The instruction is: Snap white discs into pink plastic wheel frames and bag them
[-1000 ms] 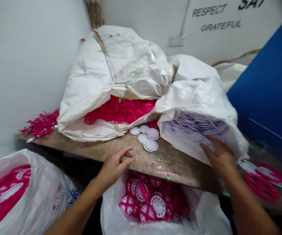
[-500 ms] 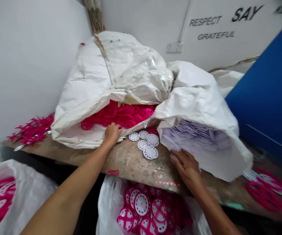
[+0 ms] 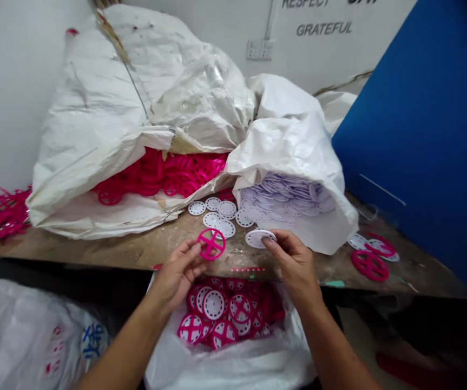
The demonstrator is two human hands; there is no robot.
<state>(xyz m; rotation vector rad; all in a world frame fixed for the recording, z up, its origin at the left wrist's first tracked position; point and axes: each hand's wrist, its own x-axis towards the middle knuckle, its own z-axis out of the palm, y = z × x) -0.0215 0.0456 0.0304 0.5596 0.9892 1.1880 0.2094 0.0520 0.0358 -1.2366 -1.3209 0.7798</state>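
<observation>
The person stands at a rough, paint-flecked wooden tabletop (image 3: pixel 136 252), both forearms reaching in over its front edge. The left hand (image 3: pixel 178 273) lies half open, palm up, with a magenta spoked ring (image 3: pixel 211 244) held at the fingertips. The right hand (image 3: pixel 294 262) is pinched narrow on the edge of a white perforated disc (image 3: pixel 260 237), holding it just beside the ring, not touching it. Both pieces are over the front of the tabletop, above an open white plastic bag (image 3: pixel 225 368) filled with pink rings fitted with white discs (image 3: pixel 229 309). Loose white discs (image 3: pixel 212 219) lie on the board behind the hands, between two woven sacks: the left sack (image 3: pixel 95 108) holds a heap of magenta rings (image 3: pixel 156 173), the right sack (image 3: pixel 290 146) stacked pale lilac discs (image 3: pixel 285 197). More rings (image 3: pixel 370 265) lie on the tabletop's right end, near a blue panel (image 3: pixel 412 146).
</observation>
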